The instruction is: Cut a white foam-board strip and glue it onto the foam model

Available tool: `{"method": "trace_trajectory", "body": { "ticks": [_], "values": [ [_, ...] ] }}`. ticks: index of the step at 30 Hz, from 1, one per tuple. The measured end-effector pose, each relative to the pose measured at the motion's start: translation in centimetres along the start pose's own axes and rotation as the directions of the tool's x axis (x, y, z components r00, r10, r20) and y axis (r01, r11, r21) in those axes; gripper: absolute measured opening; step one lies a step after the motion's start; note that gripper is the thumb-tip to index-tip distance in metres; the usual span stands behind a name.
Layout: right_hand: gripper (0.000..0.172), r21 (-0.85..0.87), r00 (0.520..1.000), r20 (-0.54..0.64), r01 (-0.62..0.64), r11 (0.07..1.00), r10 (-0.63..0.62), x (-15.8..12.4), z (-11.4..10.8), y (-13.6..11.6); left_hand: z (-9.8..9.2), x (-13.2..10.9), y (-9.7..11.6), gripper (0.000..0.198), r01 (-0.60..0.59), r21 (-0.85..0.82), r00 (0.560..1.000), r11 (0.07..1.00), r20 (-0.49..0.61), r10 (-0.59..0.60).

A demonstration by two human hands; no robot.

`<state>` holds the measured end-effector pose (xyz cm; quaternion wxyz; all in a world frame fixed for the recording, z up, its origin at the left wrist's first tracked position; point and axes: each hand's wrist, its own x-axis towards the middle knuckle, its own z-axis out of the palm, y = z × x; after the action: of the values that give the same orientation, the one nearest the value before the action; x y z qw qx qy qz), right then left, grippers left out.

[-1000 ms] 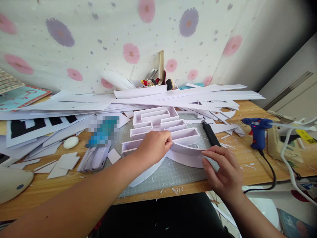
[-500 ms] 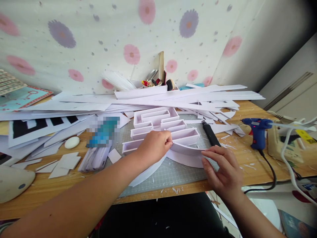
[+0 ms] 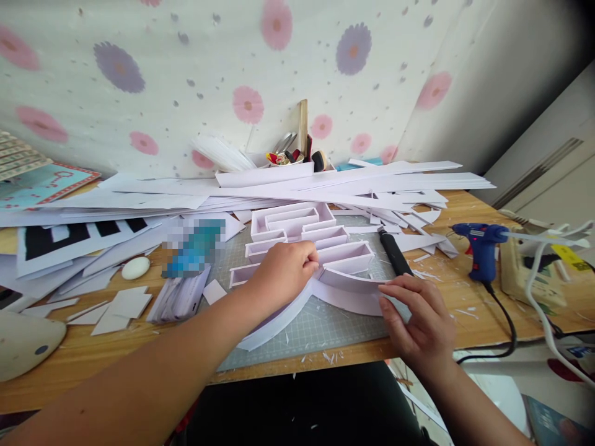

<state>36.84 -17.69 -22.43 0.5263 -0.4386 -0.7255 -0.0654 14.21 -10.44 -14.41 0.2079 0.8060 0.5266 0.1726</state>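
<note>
A white foam-board letter form [image 3: 294, 217] with upright walls lies on the grey cutting mat [image 3: 274, 356]. My left hand [image 3: 292, 263] is closed over its middle, fingertips curled down beside the walls; whatever they pinch is hidden. At the lower right, a curved white strip [image 3: 353, 282] stands on edge along the form's curved leg. Its right end is between the thumb and fingers of my right hand [image 3: 421, 316]. The lower-left leg [image 3: 274, 325] also has a curved wall, partly covered by my left forearm.
A black-handled tool [image 3: 394, 251] lies right of the form. Further right stands a blue glue gun [image 3: 481, 248] with its cord. White board strips [image 3: 288, 192] pile up behind. To the left are a white oval object [image 3: 136, 267], board scraps [image 3: 121, 310] and a stack of white pieces [image 3: 179, 297].
My left hand has shifted slightly left, away from the curved strip's inner end. My right hand stays at the strip's outer end.
</note>
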Motion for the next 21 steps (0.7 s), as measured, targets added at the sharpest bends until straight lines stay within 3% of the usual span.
{"method": "trace_trajectory", "body": {
  "ticks": [5, 11, 21],
  "values": [
    [0.02, -0.003, 1.0, -0.008, -0.011, 1.0, 0.011, -0.1, 0.1, 0.1, -0.6, -0.5, 0.1, 0.013, 0.017, -0.004, 1.0, 1.0, -0.003, -0.017],
    [0.021, -0.017, 1.0, 0.002, 0.013, 1.0, -0.013, -0.1, 0.1, 0.2, 0.2, -0.4, 0.4, 0.016, 0.016, 0.002, 0.997, 1.0, 0.081, -0.016],
    [0.021, -0.026, 1.0, 0.005, 0.014, 1.0, -0.014, 0.0, 0.1, 0.1, 0.5, -0.2, 0.2, 0.016, 0.009, -0.016, 0.995, 1.0, 0.104, -0.007]
  ]
}}
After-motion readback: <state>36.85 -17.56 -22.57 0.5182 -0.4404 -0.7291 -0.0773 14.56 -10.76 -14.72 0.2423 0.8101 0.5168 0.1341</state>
